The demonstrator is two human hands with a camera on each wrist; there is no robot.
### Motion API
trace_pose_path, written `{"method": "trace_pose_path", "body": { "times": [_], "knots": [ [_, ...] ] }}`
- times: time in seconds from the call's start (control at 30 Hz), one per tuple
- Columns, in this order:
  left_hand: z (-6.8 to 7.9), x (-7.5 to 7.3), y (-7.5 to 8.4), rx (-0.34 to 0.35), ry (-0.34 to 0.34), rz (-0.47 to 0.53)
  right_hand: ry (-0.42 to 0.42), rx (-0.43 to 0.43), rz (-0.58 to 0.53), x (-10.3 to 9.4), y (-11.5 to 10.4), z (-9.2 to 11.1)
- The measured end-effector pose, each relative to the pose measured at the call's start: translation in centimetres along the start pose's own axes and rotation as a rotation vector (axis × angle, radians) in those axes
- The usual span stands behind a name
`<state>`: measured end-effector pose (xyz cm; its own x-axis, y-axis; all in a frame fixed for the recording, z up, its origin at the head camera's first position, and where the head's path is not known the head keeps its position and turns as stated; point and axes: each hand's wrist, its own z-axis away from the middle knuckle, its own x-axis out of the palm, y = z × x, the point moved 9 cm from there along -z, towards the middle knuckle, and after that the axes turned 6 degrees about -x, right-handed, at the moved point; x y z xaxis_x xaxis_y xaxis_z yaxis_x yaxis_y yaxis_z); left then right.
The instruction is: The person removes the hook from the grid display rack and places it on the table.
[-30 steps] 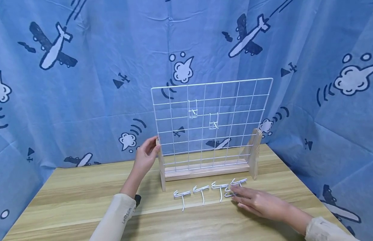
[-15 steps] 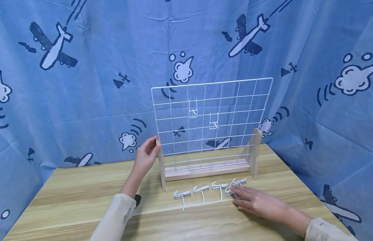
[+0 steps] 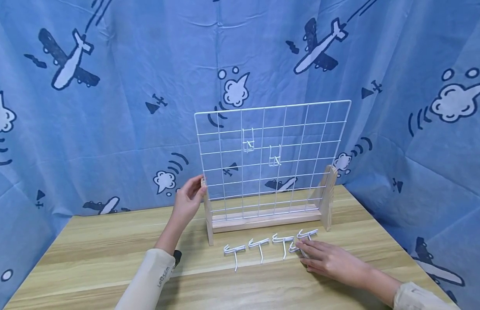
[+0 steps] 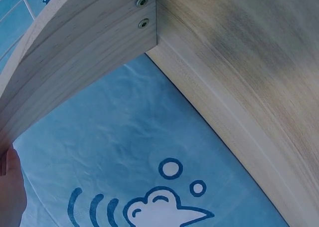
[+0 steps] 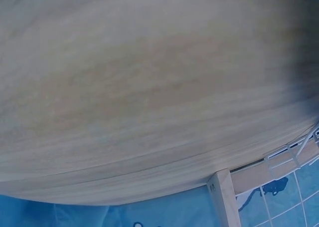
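Observation:
A white wire grid panel [image 3: 264, 150] stands upright in a wooden stand [image 3: 263, 221]. My left hand [image 3: 187, 200] grips the top of the stand's left side post [image 3: 207, 219], thumb in front; in the left wrist view part of this hand [image 4: 12, 187] shows at the post's edge. Two white wire hooks hang on the grid, an upper left one [image 3: 248, 144] and a lower one [image 3: 275, 159]. Before the stand, several like hooks [image 3: 235, 249] lie in a row. My right hand [image 3: 333, 260] pinches a wire hook [image 3: 292, 248] at the row's right end, its stem mostly hidden by the fingers.
The wood-grain tabletop [image 3: 108, 258] carries everything. A blue curtain [image 3: 147, 77] printed with planes and clouds hangs behind and at the sides. The stand's right side post [image 3: 328, 198] stands just beyond the right end of the hook row.
My right hand has turned and shifted slightly over the hook at its fingertips, which now shows less. The left hand, the grid and the other hooks have stayed in place.

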<state>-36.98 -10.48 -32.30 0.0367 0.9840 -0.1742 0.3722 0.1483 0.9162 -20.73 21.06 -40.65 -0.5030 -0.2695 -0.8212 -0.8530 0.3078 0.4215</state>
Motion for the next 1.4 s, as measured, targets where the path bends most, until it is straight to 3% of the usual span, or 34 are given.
{"method": "trace_pose_path", "body": {
  "times": [0.5,0.83,1.23,1.4],
  "knots": [
    [0.1,0.0,0.0,-0.013,-0.014,-0.01,0.023,0.005,0.012,-0.5,-0.2,-0.2],
    [-0.1,0.0,0.1,-0.011,-0.018,-0.006,0.034,-0.022,0.048,-2.2,-0.5,-1.7],
    [0.0,0.0,-0.2,-0.02,-0.013,0.015,0.325,0.086,0.076,-5.9,2.7,-4.6],
    [0.7,0.2,1.7,-0.033,-0.017,-0.008,0.416,0.17,0.062,-7.6,4.4,-5.5]
  ]
}}
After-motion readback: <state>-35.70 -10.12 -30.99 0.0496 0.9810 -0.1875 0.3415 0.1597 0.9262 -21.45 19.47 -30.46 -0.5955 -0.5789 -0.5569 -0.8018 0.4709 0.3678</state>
